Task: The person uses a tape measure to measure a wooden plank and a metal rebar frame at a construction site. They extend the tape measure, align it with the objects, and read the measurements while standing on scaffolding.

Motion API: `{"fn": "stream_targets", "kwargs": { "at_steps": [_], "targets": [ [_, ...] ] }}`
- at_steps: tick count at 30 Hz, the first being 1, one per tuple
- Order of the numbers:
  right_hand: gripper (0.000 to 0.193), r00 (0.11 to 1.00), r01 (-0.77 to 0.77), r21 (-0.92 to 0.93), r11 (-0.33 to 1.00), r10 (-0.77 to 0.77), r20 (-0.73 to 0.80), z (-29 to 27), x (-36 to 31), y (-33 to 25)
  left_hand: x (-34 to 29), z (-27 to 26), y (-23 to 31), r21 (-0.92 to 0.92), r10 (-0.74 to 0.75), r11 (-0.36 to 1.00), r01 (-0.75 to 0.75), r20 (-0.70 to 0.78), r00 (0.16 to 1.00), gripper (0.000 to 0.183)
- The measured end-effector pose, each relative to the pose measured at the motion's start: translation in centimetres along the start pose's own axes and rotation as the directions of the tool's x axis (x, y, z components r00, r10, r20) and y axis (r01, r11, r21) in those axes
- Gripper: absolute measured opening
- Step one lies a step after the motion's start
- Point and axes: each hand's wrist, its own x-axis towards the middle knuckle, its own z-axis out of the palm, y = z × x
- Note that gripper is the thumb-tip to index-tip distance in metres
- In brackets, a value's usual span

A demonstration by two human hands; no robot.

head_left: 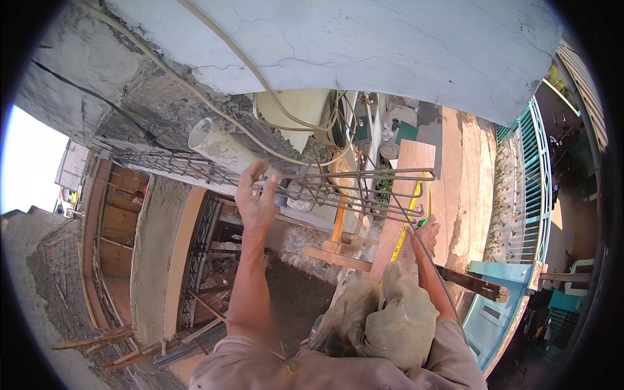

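My left hand (255,203) is raised with thumb and fingers apart, in front of the lower end of a white plastic pipe (224,146) and beside a rebar cage (351,188). Whether it touches either one, I cannot tell. My right hand (426,235) is closed around a tape measure (422,223), of which a bit of green case shows. Its yellow blade (398,242) runs along a wooden plank (413,156), and part of it loops up near the hooked ends of the cage's bars. A thin dark rod passes close to my right forearm.
A pale blue wall (364,45) rises ahead, with a cream hose (244,55) hanging across it. Wooden formwork (338,255) stands below the cage. At left are concrete beams (159,253) and loose timber (107,338); at right, a teal railing (534,169).
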Motion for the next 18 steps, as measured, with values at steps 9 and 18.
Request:
{"fn": "stream_targets", "kwargs": {
  "at_steps": [9,18],
  "targets": [
    [0.083,0.998,-0.02,0.07,0.997,0.016,0.056,0.6,-0.2,0.2,-2.2,8.0,-5.5,0.595,-0.125,0.75,-0.288,0.556,0.822,0.097],
    [0.084,0.992,-0.105,0.129,0.986,0.093,0.09,0.3,-0.4,-0.7,1.2,7.4,-7.2,0.361,-0.136,0.924,-0.126,0.619,0.774,0.042]
  ]
}}
